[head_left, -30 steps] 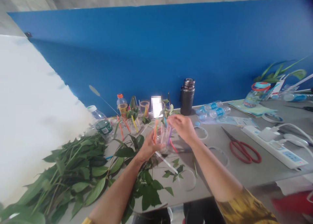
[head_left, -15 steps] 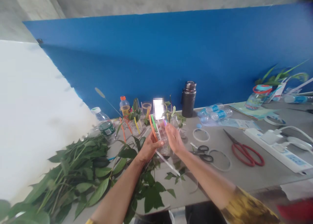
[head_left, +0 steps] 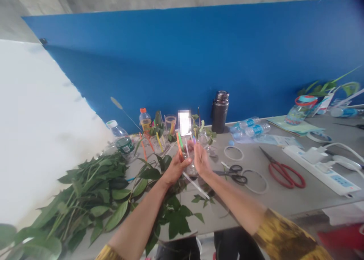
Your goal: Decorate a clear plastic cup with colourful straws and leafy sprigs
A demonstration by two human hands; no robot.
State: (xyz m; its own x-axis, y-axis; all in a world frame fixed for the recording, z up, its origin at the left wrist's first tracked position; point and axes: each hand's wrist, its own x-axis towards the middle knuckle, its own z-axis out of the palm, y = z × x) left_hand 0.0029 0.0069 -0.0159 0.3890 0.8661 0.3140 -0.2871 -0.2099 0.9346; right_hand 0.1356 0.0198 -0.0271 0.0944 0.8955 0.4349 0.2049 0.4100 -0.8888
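Note:
Between my hands, above the table, is a small clear plastic container [head_left: 191,166] that looks like a cut bottle. Orange straws [head_left: 179,145], a green straw [head_left: 181,141], a white straw [head_left: 187,146] and a purple straw [head_left: 194,140] stand up around its side. My left hand [head_left: 176,167] is closed about the near left side, thumb across the front by the orange and white straws. On the right side, my right hand [head_left: 202,160] presses the purple straw against the container; its fingertips are partly hidden. A loose white straw [head_left: 196,185] lies below them.
Cut leafy branches [head_left: 93,188] cover the left. Small containers with straws, a green-label bottle [head_left: 122,140] and a dark thermos [head_left: 220,112] stand behind. At right lie black scissors [head_left: 237,174], red-handled scissors [head_left: 286,173], tape rings [head_left: 233,153] and a power strip [head_left: 321,171].
The purple straw has gone from slanting at my right fingertips to standing more upright against the container. My right hand lies flatter along that side. The view has shifted slightly.

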